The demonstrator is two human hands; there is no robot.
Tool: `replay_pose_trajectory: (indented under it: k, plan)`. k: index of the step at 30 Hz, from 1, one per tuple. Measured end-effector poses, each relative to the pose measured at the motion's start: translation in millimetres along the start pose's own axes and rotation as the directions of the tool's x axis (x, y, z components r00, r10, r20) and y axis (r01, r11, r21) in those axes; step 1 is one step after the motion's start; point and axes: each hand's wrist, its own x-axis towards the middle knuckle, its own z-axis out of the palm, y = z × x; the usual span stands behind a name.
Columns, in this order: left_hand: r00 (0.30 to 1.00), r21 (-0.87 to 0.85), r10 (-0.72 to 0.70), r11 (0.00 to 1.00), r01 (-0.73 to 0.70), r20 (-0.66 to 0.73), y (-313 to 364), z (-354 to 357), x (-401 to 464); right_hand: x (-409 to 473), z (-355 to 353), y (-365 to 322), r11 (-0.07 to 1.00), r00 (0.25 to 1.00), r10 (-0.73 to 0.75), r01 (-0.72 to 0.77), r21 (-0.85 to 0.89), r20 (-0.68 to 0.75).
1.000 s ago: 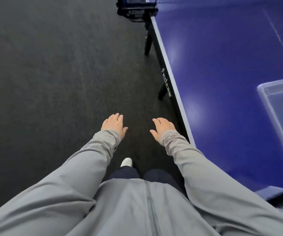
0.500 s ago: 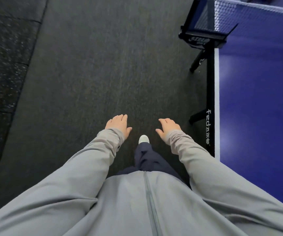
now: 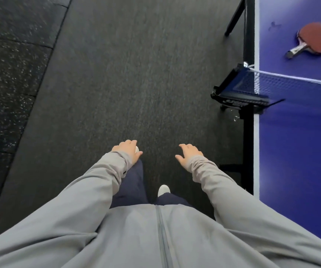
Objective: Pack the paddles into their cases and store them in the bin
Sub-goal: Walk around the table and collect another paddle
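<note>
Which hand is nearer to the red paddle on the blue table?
Right. The right hand hangs over the floor beside the table edge, below the red paddle in the picture. The left hand is farther left.

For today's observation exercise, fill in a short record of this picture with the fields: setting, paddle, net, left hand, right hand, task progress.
setting: person on dark floor beside blue table
paddle: red paddle lying flat on the table beyond the net, uncased
net: net across the table, clamped at its edge
left hand: left hand relaxed, holds nothing
right hand: right hand relaxed, holds nothing
task progress: paddle not yet picked up; no case or bin in view
</note>
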Motion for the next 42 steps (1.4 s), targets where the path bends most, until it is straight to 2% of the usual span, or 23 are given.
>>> replay_pose_trajectory:
  k: [11, 18, 23, 33, 42]
  plan:
    - [0.983, 0.140, 0.143, 0.977, -0.160, 0.118, -51, -160, 153, 105, -124, -84, 0.993, 0.994, 0.092, -0.096, 0.073, 0.050]
    - [0.979, 0.194, 0.127, 0.968, -0.157, 0.159, -52, -228, 232, 168, -181, -73, 0.962, 0.981, 0.180, -0.190, 0.196, 0.069]
    - [0.979, 0.210, 0.153, 0.961, -0.179, 0.135, 0, -281, 294, 222, -229, -47, 0.913, 0.963, 0.253, -0.268, 0.307, 0.089]
    - [0.910, 0.312, 0.362, 0.857, -0.410, 0.201, 133, -379, 388, 288, -322, 0, 0.809, 0.924, 0.374, -0.365, 0.461, 0.076]
    - [0.827, 0.428, 0.470, 0.708, -0.562, 0.309, 212, -481, 499, 346, -402, 28, 0.568, 0.796, 0.590, -0.527, 0.632, 0.135]
